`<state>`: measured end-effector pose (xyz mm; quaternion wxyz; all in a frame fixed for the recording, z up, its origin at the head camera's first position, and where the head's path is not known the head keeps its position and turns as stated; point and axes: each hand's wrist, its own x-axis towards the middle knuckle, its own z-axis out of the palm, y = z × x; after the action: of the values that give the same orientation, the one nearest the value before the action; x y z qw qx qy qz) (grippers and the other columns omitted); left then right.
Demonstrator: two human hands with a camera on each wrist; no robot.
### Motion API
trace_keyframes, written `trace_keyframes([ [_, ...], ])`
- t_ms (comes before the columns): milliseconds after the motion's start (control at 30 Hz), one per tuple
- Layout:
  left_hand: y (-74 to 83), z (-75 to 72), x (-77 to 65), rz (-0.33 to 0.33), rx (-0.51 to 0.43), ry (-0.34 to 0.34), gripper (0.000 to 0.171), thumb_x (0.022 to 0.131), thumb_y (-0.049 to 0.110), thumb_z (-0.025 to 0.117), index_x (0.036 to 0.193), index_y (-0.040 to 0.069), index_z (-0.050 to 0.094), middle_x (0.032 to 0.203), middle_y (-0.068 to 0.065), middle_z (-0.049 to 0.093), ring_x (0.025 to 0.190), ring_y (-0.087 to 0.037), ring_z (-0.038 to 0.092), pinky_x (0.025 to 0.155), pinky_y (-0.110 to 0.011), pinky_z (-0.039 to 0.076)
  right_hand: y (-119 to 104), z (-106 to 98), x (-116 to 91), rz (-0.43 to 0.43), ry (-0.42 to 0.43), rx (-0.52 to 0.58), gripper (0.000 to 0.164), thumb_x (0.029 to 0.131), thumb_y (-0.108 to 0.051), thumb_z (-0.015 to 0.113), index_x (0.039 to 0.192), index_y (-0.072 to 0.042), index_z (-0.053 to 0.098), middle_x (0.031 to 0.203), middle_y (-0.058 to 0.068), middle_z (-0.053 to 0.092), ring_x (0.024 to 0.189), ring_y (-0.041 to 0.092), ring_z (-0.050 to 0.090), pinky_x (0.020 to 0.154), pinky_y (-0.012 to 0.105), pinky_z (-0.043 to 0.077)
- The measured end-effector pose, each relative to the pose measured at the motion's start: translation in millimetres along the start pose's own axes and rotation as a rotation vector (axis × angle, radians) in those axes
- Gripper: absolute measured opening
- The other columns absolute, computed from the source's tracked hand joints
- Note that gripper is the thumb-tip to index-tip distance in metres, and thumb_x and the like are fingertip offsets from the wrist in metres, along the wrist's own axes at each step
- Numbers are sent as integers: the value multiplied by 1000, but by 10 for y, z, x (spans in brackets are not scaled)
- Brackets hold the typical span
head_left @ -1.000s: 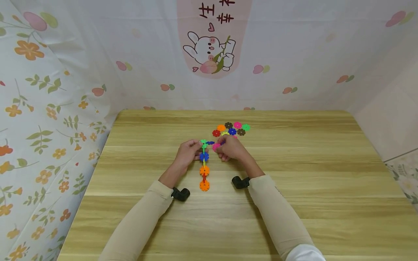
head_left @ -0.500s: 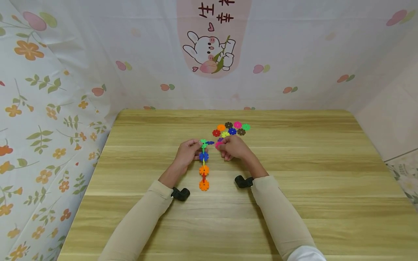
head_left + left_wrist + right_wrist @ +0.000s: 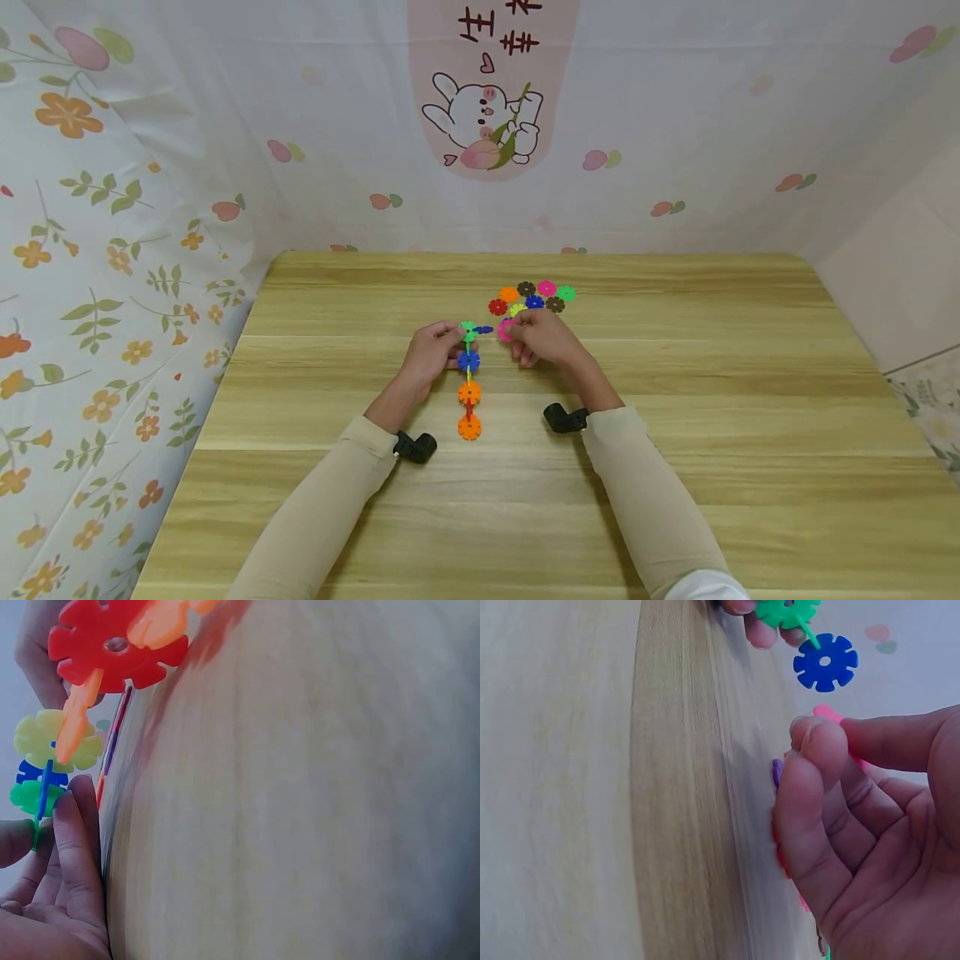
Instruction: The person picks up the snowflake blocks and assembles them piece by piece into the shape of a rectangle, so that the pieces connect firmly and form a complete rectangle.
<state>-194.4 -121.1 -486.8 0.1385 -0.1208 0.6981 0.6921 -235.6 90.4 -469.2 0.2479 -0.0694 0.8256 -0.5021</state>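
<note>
My left hand (image 3: 429,357) pinches the green snowflake disc (image 3: 468,332) at the far end of a chain of slotted plastic discs. The chain runs toward me through a blue disc (image 3: 468,361), a yellow one, an orange one (image 3: 469,392) and a red disc (image 3: 112,646) to a last orange disc (image 3: 469,427). Off the green disc's right side sticks a blue disc (image 3: 825,662), seen edge-on from the head. My right hand (image 3: 546,337) pinches a pink disc (image 3: 506,331) between thumb and fingers, a small gap right of that blue disc. Fingers cover part of the pink disc.
Loose discs lie just beyond my right hand: a red disc (image 3: 498,307), a yellow disc (image 3: 518,310), a green disc (image 3: 566,293) and several others. All rest on a wooden table (image 3: 337,517), with a printed cloth (image 3: 675,100) hanging behind its far edge.
My right hand has shifted a little to the right with the pink disc, widening the gap to the side blue disc. My left hand and the chain stay in place.
</note>
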Motion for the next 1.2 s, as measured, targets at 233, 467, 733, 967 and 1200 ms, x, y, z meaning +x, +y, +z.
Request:
trace_keyframes([
  [233, -8, 1, 10, -1, 2, -2, 21, 100, 21, 56, 108, 4, 66, 100, -15, 72, 74, -12, 62, 65, -22, 56, -26, 1, -29, -15, -7, 57, 26, 101, -19, 49, 98, 4, 61, 66, 9, 62, 50, 18, 58, 56, 34, 57],
  [467, -16, 6, 11, -2, 13, -1, 21, 100, 21, 56, 108, 5, 66, 99, -14, 72, 76, -12, 63, 66, -22, 56, -38, 31, -21, -11, -11, 116, 29, 102, -20, 49, 103, 6, 60, 68, 10, 63, 51, 17, 59, 58, 35, 58],
  [733, -9, 8, 10, -3, 4, 2, 21, 100, 21, 57, 109, 4, 66, 100, -13, 72, 75, -12, 64, 66, -23, 57, -62, 69, -18, -14, 0, 154, 28, 103, -19, 49, 103, 6, 62, 67, 10, 65, 49, 16, 60, 55, 33, 58],
  [967, 7, 7, -4, -1, -6, 3, 21, 99, 20, 59, 104, 1, 66, 95, -13, 72, 74, -12, 64, 66, -22, 57, -57, 114, 5, -9, -17, 179, 29, 103, -17, 45, 102, 8, 61, 67, 9, 64, 50, 16, 60, 57, 34, 59],
  [1200, 12, 14, 2, -6, 10, 22, 20, 99, 19, 59, 100, 0, 67, 86, -6, 69, 74, -12, 63, 66, -23, 57, -63, 174, 21, -2, 13, 231, 27, 103, -15, 47, 99, 9, 60, 65, 8, 64, 49, 15, 61, 56, 34, 59],
])
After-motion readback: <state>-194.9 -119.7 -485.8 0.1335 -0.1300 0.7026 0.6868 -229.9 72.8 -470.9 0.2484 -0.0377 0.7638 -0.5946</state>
